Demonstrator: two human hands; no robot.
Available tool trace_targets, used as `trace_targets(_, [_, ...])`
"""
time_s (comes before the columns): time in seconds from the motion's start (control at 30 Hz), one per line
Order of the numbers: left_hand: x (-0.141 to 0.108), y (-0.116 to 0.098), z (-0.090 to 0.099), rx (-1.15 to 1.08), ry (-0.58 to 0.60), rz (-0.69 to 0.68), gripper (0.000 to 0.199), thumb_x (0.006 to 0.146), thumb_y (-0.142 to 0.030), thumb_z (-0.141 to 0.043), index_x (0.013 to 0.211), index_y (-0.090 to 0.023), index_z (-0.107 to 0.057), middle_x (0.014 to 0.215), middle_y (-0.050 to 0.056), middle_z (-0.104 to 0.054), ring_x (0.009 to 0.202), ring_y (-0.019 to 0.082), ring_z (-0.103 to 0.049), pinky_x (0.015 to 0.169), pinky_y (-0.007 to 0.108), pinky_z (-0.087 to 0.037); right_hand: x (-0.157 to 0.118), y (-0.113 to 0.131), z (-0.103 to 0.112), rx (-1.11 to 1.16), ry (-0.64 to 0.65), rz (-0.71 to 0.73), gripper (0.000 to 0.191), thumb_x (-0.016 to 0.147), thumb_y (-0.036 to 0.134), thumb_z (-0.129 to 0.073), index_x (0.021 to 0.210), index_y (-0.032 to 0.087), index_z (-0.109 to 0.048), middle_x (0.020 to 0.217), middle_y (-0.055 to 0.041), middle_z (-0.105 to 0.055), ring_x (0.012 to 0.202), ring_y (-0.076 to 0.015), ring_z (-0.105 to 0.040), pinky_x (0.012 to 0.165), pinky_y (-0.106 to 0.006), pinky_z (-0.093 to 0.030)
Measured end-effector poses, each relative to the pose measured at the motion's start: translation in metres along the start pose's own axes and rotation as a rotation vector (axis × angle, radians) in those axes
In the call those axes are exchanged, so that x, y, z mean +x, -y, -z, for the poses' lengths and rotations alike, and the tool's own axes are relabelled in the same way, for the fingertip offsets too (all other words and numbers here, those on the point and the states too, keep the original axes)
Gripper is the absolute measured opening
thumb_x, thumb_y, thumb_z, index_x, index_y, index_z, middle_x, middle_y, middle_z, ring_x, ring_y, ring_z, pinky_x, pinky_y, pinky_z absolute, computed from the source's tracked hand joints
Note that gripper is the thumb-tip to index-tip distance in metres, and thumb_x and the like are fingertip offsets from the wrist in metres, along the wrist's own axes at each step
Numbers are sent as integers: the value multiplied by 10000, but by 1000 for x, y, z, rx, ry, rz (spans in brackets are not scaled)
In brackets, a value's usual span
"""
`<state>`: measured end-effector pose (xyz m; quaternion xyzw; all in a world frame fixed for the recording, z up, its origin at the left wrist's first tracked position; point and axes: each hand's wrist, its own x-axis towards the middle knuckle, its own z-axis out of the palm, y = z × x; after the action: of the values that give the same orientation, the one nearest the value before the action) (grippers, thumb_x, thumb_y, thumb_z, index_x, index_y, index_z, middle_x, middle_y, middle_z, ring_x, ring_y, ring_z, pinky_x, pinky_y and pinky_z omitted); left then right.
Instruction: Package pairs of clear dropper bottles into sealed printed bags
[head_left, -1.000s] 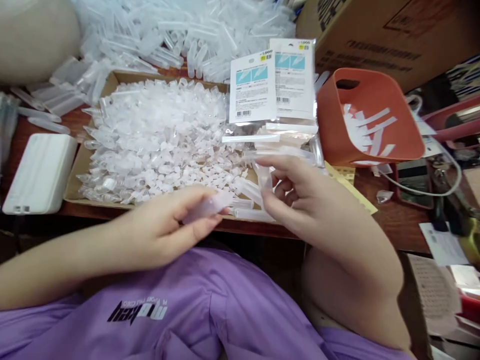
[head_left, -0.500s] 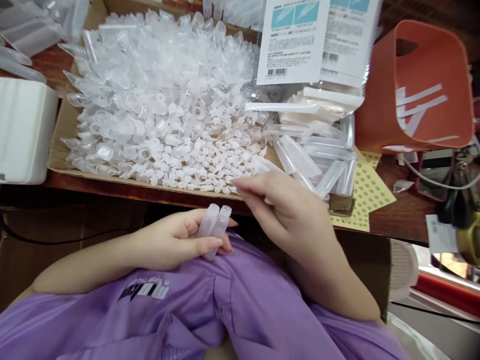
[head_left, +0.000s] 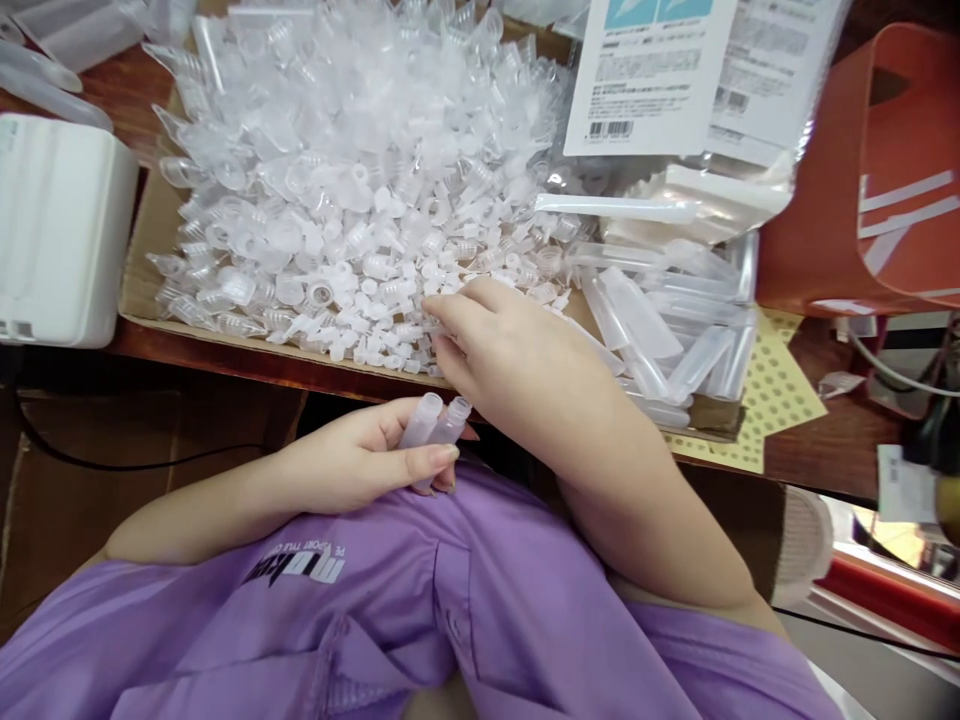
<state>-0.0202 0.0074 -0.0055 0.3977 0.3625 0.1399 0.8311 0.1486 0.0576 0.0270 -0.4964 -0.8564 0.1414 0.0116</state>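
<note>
My left hand (head_left: pixel 364 452) is closed around two small translucent plastic bottles (head_left: pixel 422 420), held side by side with their open necks up, in front of the purple shirt. My right hand (head_left: pixel 510 350) reaches over the near edge of a cardboard tray (head_left: pixel 144 262). Its thumb and index finger come close together at a heap of small white plastic tips (head_left: pixel 375 342); whatever is between them is hidden. Behind the tips, clear plastic nozzle caps (head_left: pixel 330 120) are piled high in the same tray.
Clear plastic tubes (head_left: pixel 637 320) lie at the tray's right, beside printed packets (head_left: pixel 649 90). An orange bin (head_left: pixel 817 210) stands at the far right, near yellow sticker sheets (head_left: pixel 787 390). A white box-shaped device (head_left: pixel 64 230) sits at the left.
My right hand has moved left and forward into the small white tips. The left hand still holds both bottles. The view has shifted, so the table's things appear farther right.
</note>
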Motion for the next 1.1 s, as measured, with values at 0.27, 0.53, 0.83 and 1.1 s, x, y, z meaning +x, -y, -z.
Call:
trace_targets(0.27, [4,-2,-3,53,-89,2,213,876,-346,-643,979,-160,-627,811,-14,-623,760,108,-576,767,257,-461,-37,-21,12,731,-200,-73,116,868,180,-625,926,213,-720,890,-25,-695,835,-144,-657,737,-265,-538])
trace_targets(0.53, [14,-4,-12,283,-51,-150,223,887,-267,-609,1075,-177,-686,1015,33,-708,913,142,-645,834,244,-489,-69,-35,9,963,-92,-125,68,828,197,-689,853,203,-752,790,-20,-748,722,-120,-696,652,-204,-553])
trace_targets(0.83, [15,-1,-12,797,-161,-324,367,858,-115,-554,1196,-158,-691,890,32,-688,816,119,-650,808,194,-505,-83,-33,21,510,-84,-66,130,862,129,-620,893,190,-732,798,9,-753,758,-107,-704,688,-192,-519])
trace_targets(1.1, [15,4,-16,866,-256,-416,332,874,-118,-537,1150,-184,-710,725,-1,-623,671,109,-587,719,200,-513,-82,-28,11,528,-135,-68,120,874,139,-615,894,190,-723,809,-1,-755,730,-107,-703,702,-206,-550])
